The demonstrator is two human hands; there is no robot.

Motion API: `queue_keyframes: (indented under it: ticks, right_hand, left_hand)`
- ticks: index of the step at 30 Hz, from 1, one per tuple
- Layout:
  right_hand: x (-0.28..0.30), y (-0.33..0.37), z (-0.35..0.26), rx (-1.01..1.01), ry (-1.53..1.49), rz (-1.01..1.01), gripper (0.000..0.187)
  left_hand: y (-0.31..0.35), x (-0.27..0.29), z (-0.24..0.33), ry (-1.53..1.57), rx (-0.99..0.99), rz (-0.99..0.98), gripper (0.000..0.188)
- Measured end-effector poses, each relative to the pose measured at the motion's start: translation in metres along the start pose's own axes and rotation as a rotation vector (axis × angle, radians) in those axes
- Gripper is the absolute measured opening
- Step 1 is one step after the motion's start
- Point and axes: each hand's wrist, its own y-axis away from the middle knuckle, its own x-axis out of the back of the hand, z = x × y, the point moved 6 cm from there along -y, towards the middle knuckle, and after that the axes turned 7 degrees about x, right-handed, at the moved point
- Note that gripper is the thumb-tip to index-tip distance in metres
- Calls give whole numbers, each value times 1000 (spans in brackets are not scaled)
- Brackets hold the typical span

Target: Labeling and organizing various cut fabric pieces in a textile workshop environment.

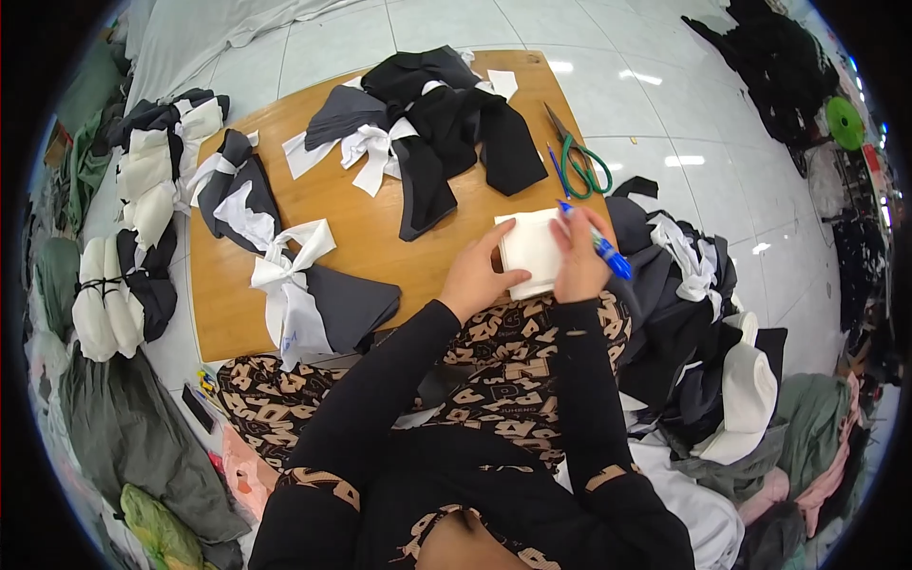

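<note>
A stack of white cut fabric pieces (pixel 530 255) lies at the near right edge of the low wooden table. My left hand (pixel 478 274) grips its left side, thumb over the near part and fingers at the far corner. In my right hand (pixel 580 258) is a blue pen (pixel 614 260), pinched with one end pointing away from me and the thicker end slanting to the right. That hand also rests against the stack's right side. Just beyond it are green-handled scissors (pixel 581 169) and a thin blue pen-like stick (pixel 553 159).
On the wooden table (pixel 351 223) lie black cloth pieces (pixel 513 142), a grey bundle tied with white strips (pixel 351 302) and another bundle (pixel 237 195). Fabric heaps (pixel 674 275) flank the table's right side; white rolls (pixel 109 299) lie left.
</note>
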Motion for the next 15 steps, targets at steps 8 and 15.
queue_keyframes:
  ticks: [8, 15]
  right_hand:
    - [-20, 12, -4, 22, 332, -379, 19]
    - [-34, 18, -12, 258, 625, -325, 23]
  left_hand:
    - [-11, -6, -22, 166, -22, -59, 81]
    - [-11, -3, -22, 156, 68, -112, 85]
